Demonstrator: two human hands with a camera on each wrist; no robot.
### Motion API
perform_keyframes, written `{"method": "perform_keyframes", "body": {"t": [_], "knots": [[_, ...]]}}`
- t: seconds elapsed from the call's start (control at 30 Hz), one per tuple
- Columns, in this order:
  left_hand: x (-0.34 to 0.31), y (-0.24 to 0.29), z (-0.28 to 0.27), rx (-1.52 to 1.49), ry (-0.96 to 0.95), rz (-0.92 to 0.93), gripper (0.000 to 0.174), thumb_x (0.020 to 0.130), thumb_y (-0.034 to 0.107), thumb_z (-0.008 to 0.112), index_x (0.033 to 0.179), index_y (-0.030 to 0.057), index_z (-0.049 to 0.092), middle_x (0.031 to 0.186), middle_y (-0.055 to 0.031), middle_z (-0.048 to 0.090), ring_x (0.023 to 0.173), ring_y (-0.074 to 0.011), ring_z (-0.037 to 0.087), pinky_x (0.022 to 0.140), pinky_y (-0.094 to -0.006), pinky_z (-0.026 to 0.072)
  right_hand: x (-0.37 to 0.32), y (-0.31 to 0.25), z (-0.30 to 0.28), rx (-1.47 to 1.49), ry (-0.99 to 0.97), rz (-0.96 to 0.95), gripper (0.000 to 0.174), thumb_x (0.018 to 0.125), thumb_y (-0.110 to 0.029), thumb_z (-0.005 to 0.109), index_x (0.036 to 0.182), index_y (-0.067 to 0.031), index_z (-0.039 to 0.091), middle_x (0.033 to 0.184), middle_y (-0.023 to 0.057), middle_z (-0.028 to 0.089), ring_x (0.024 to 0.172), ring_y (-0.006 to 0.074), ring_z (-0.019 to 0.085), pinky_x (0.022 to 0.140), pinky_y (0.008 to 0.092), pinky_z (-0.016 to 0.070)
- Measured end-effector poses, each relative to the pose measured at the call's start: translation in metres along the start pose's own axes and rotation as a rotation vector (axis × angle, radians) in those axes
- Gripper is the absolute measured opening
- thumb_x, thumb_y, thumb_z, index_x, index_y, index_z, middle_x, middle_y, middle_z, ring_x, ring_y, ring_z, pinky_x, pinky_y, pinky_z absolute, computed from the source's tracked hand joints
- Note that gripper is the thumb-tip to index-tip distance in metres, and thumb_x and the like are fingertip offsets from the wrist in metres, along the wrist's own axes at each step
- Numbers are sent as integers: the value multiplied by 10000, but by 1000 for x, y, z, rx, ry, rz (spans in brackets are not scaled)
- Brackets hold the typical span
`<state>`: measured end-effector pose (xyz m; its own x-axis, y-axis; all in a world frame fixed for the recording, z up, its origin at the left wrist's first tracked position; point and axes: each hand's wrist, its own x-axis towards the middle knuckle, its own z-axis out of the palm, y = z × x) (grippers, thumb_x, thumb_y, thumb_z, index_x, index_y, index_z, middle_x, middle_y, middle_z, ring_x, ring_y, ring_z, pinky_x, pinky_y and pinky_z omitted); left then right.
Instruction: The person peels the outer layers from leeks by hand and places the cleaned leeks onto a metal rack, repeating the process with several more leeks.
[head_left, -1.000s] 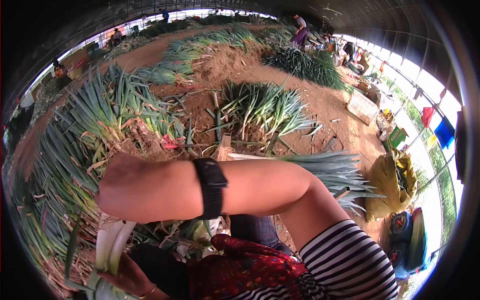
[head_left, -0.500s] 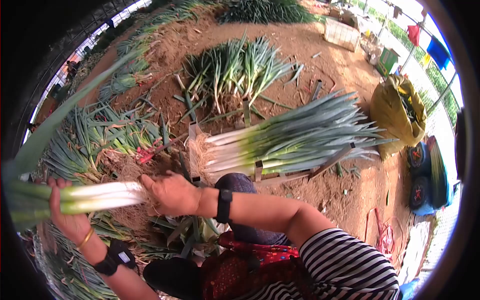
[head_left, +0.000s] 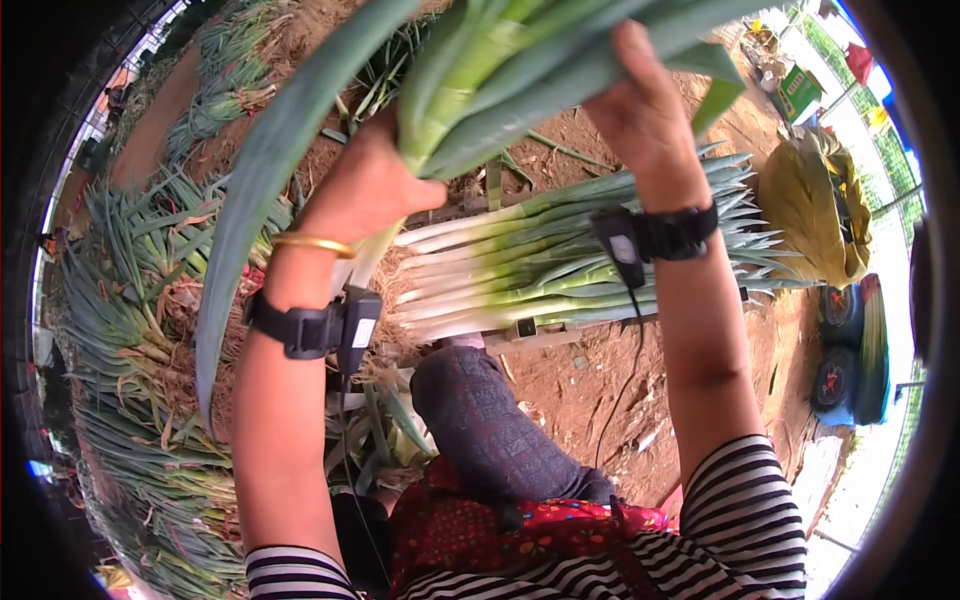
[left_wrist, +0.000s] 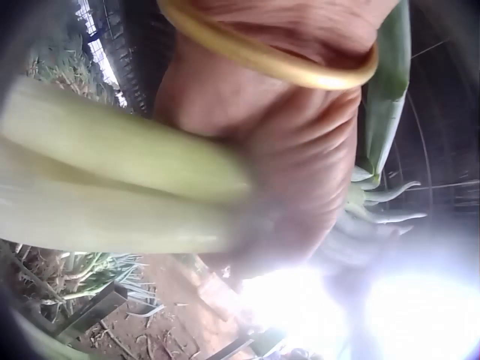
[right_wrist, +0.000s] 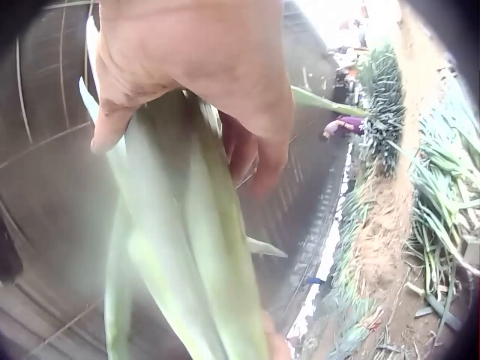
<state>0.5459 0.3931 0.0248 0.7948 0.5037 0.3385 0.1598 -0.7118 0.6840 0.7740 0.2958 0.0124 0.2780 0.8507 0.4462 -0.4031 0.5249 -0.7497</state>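
Step in hand, I judge: handling held leeks (head_left: 450,110) as one bundle. Best to support stalks and leaves together, move both hands at same pace, squeeze leaves only lightly, because they may bend or tear. Long leaf (head_left: 238,240) droops left of left forearm; I would keep it free. Left hand (head_left: 365,185) is wrapped around pale stalks; right hand (head_left: 640,120) grips leaves, thumb opposite fingers. Bundle spans both hands, at far side of leek row (head_left: 560,250).
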Motion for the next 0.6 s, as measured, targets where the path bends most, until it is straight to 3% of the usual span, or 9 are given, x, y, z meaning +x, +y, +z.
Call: {"method": "perform_keyframes", "body": {"t": [0.07,0.13,0.27,0.33,0.4,0.43,0.5,0.53,0.6], "knots": [[17,-15,21,-3,-146,-84,563,596,65,700,1124,-21,526,1002,-170,613,909,-236,595,838,-316,469,-13,-17,-29,37,282,-73,533,874,-432,560,1273,-96,454,1257,66,524,1176,245,478,1019,444,352],[30,-37,39,284,-272,-76,588,591,125,708,1143,22,533,1026,-188,609,929,-268,598,826,-335,477,-34,-30,-79,49,332,-109,541,904,-436,503,1314,-94,414,1286,78,499,1205,262,450,1027,461,336],[40,-92,111,435,-380,11,569,610,169,677,1158,90,548,1057,-181,605,960,-309,587,845,-378,479,-105,-14,-149,-90,358,107,587,909,-432,489,1375,-107,342,1374,80,412,1263,246,388,1046,459,300],[31,-138,167,368,-527,-175,505,696,168,610,1191,111,529,1103,-170,593,995,-313,580,853,-401,477,-136,3,-160,-92,503,308,646,875,-486,528,1362,-100,351,1379,94,397,1279,251,359,998,461,370],[14,-132,180,453,-546,-371,344,820,146,473,1152,127,563,1078,-150,618,946,-290,610,875,-458,455,-166,23,-164,-152,775,574,677,852,-481,574,1305,-17,382,1335,152,426,1228,286,422,961,470,420],[-5,-154,200,367,-421,-329,456,837,152,458,1287,221,467,1182,-112,573,1055,-285,566,940,-467,408,-182,33,-173,-189,897,740,664,850,-448,597,1291,0,380,1298,164,444,1211,315,441,931,470,451],[-27,-174,219,365,-390,-317,416,819,138,459,1232,151,498,1155,-157,577,1050,-319,564,930,-460,417,-197,44,-157,-540,843,902,521,881,-346,589,1210,30,442,1224,169,505,963,298,621,725,378,555],[-32,-183,227,371,-360,-307,386,801,124,461,1178,81,528,1129,-202,580,1046,-352,562,921,-453,426,-197,41,-151,-717,709,914,385,890,-299,578,1088,28,539,1040,132,616,842,241,660,639,314,556],[-16,-176,217,373,-495,-379,411,801,134,460,1206,81,510,1166,-197,560,1083,-346,540,937,-454,411,-182,39,-125,-909,465,1061,306,895,-266,567,997,21,592,838,100,658,811,191,664,648,289,537]]}}
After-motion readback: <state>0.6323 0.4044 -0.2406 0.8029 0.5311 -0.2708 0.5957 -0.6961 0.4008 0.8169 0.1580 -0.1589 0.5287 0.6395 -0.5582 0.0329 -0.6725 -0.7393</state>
